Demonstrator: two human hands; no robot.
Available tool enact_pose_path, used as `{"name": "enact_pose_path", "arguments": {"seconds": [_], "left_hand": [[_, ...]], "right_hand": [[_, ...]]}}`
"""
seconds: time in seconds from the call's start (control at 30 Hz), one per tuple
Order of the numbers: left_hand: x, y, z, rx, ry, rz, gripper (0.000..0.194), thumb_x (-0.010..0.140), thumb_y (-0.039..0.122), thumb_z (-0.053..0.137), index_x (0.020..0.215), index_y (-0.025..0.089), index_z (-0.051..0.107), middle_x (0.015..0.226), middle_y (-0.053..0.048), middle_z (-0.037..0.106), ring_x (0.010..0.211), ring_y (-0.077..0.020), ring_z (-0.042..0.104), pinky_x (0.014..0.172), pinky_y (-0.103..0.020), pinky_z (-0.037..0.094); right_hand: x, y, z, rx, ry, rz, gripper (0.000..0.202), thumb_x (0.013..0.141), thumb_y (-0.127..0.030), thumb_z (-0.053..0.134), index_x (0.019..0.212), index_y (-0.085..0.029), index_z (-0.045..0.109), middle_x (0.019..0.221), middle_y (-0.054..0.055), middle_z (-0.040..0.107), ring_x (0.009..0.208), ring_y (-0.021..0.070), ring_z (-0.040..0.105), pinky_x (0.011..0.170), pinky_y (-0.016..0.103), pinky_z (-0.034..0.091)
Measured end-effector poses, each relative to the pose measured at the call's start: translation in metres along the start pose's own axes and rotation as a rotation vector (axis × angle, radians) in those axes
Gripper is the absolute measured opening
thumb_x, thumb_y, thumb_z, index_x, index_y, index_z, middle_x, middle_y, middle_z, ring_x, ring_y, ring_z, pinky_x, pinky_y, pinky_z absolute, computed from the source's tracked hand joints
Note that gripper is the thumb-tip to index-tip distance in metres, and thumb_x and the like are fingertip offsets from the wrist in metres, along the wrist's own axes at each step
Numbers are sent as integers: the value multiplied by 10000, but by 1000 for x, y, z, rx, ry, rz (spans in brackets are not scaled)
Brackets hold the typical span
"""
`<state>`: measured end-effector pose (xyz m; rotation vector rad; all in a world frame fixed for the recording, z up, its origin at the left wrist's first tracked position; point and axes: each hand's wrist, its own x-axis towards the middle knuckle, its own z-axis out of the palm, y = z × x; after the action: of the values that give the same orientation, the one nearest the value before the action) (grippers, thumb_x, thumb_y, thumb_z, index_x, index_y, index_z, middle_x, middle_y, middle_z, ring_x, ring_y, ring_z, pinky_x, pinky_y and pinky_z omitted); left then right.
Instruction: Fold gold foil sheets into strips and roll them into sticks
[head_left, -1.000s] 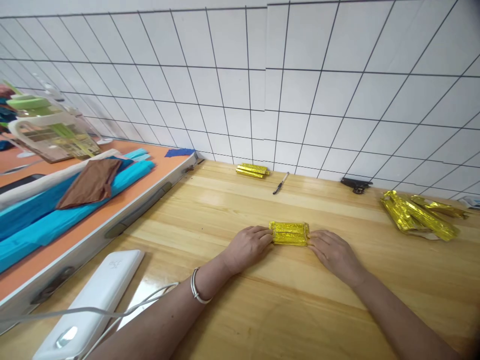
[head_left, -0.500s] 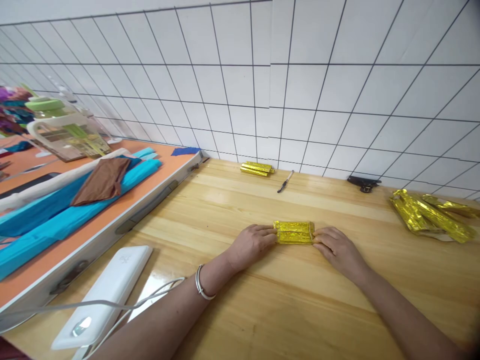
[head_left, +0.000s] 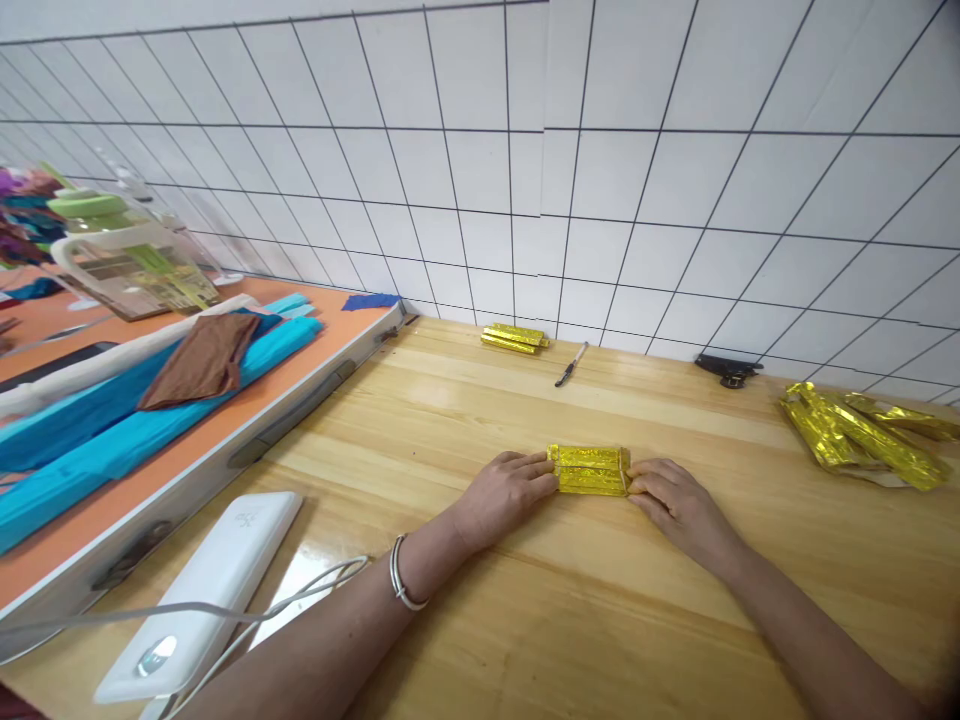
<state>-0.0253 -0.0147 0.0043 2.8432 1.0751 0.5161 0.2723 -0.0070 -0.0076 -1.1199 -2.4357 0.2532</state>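
A shiny gold foil packet (head_left: pixel 591 470) lies flat on the wooden table (head_left: pixel 480 620), with a lengthwise seam and a thin band-like strip near each end. My left hand (head_left: pixel 510 495) is closed on its left end, fingers together and thumb mostly hidden. At the opposite end, my right hand (head_left: pixel 675 503) pinches the foil between thumb and fingers. A silver bangle (head_left: pixel 400 572) circles my left wrist.
Rolled gold foil (head_left: pixel 514 338) and a pen (head_left: pixel 572 365) lie by the tiled wall. A black clip (head_left: pixel 729 370) and more gold foil (head_left: pixel 862 435) are at right. A white power bank (head_left: pixel 202 590) with cable lies left, beside an orange table (head_left: pixel 300 365) holding coloured crepe paper.
Both hands stay at the ends of the gold foil packet, which sits almost where it was. Only a slight shift of the view and of the right fingers shows.
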Motion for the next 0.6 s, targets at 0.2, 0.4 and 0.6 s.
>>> {"name": "enact_pose_path", "arguments": {"seconds": [0.2, 0.4, 0.6], "left_hand": [[-1, 1, 0, -9, -13, 3, 198, 938, 215, 379, 971, 201, 573, 1149, -58, 612, 1171, -175, 499, 931, -321, 406], [-1, 5, 8, -138, 92, -169, 152, 912, 255, 457, 918, 220, 604, 1143, -9, 626, 1108, -161, 543, 930, -323, 410], [2, 8, 17, -300, 180, -346, 125, 871, 214, 514, 795, 199, 612, 1092, -2, 640, 1014, -140, 586, 892, -291, 437]], "right_hand": [[0, 0, 0, 19, 5, 3, 153, 881, -298, 469, 915, -234, 604, 1049, 73, 617, 997, 210, 552, 863, 399, 459], [1, 1, 3, 23, 29, 19, 138, 862, -282, 486, 862, -230, 615, 1046, 64, 616, 1112, 230, 481, 948, 431, 399], [4, 0, 8, 34, 82, 133, 119, 798, -292, 545, 738, -229, 627, 990, 50, 630, 1066, 249, 492, 916, 433, 389]]}}
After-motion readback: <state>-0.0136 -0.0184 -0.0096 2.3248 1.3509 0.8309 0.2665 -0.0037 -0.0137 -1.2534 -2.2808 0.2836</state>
